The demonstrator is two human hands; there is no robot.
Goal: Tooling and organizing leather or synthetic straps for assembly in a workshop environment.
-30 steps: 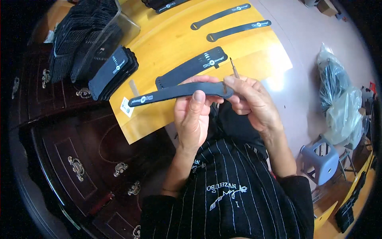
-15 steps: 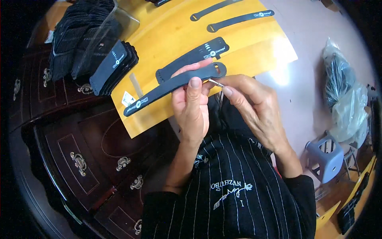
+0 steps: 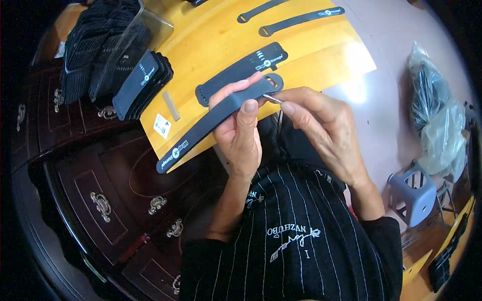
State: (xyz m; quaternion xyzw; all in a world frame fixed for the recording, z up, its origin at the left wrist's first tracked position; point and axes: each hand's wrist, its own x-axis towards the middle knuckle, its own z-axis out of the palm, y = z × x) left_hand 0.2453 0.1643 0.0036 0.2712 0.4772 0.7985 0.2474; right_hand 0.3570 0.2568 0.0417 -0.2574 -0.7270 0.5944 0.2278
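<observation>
My left hand [image 3: 241, 125] is closed round a long dark grey strap [image 3: 213, 116], thumb on its near edge and fingers beneath. The strap's rounded end, with an oval slot, points up and right, while its printed end hangs down to the left. Between the thumb and index finger of my right hand [image 3: 326, 125] is a slim silver metal tool [image 3: 272, 99]. Its tip touches the strap's edge just below the slotted end. The tool's other end is hidden in my fingers. Behind the strap, a wider dark printed piece [image 3: 243, 72] lies on the yellow table [image 3: 321, 60].
Two similar straps [image 3: 301, 22] lie at the table's far side. A stack of dark pieces [image 3: 143, 83] and a larger black pile [image 3: 103, 50] stand left, beside a clear plastic bin [image 3: 159, 22]. Dark drawers [image 3: 100, 205] are below left; a blue stool [image 3: 414, 195] stands right.
The strap's printed end has dropped lower and the strap bends more over my left hand. The metal tool stays at its edge, near the slotted end.
</observation>
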